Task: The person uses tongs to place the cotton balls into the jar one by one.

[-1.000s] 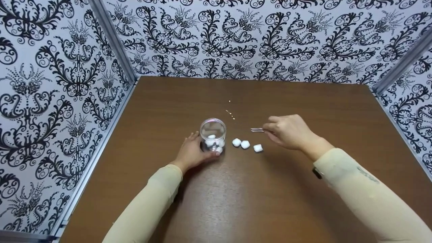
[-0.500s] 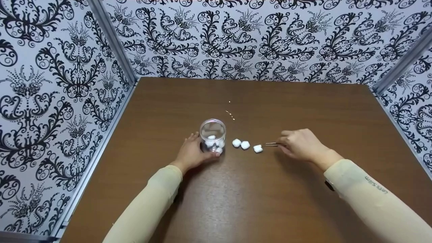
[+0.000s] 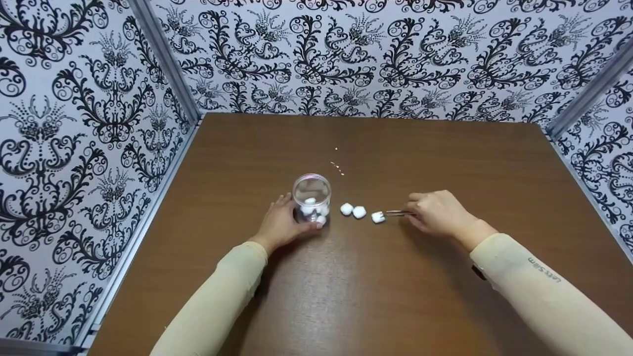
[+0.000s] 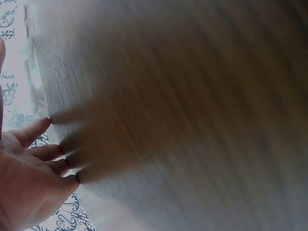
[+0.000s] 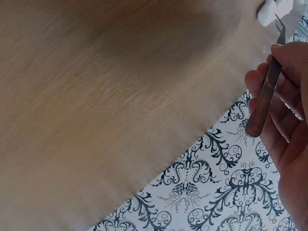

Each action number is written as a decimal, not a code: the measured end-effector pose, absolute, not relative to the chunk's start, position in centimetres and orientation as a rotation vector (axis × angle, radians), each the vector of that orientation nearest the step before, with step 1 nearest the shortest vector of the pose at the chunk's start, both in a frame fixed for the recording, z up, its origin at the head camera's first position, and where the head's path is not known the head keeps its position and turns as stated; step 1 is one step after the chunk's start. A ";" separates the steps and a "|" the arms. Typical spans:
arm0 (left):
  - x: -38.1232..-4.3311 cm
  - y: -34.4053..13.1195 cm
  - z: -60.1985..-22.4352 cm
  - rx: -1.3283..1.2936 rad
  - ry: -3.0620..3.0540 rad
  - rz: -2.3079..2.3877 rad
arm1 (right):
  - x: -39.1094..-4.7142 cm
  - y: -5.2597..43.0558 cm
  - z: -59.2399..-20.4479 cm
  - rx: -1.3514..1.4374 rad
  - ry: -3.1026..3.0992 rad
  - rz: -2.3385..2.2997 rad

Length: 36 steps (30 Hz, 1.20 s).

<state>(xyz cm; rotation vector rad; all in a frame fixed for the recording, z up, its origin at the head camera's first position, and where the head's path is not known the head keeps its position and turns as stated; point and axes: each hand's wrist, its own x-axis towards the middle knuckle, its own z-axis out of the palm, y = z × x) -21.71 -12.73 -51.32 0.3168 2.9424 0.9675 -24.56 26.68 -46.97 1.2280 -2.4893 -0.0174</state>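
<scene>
Against the lower side of a clear jar (image 3: pixel 311 190), my left hand (image 3: pixel 282 222) holds it, thumb in front and fingers on its left. Several white cotton balls (image 3: pixel 309 207) lie in the jar. In the left wrist view, that hand (image 4: pixel 33 178) has its fingertips at the tabletop; the jar is not visible there. My right hand (image 3: pixel 437 212) pinches metal tweezers (image 5: pixel 267 91) with bent tips. The tweezers' tips touch a cotton ball (image 3: pixel 378 217) on the table; whether they grip it, I cannot tell. Two more cotton balls (image 3: pixel 359 212) lie between it and the jar.
The brown table (image 3: pixel 316 306) carries small light specks (image 3: pixel 338 168) behind the jar. Patterned wall panels (image 3: pixel 346 59) border the table at the back and sides, with a metal post (image 3: pixel 168 64) at the back left corner.
My right hand has come nearer and to the right, then slightly left, bringing the tweezers' tips down to the rightmost cotton ball. The left hand and jar stay put.
</scene>
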 end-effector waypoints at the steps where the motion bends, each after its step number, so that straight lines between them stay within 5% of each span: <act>1: -21.7 -12.7 -51.3 0.315 2.940 0.968 | -24.6 26.6 -47.0 1.229 -2.491 -0.021; 36: -22.0 -12.8 -51.6 0.297 2.928 0.939 | -24.7 25.8 -47.5 1.200 -2.550 -0.039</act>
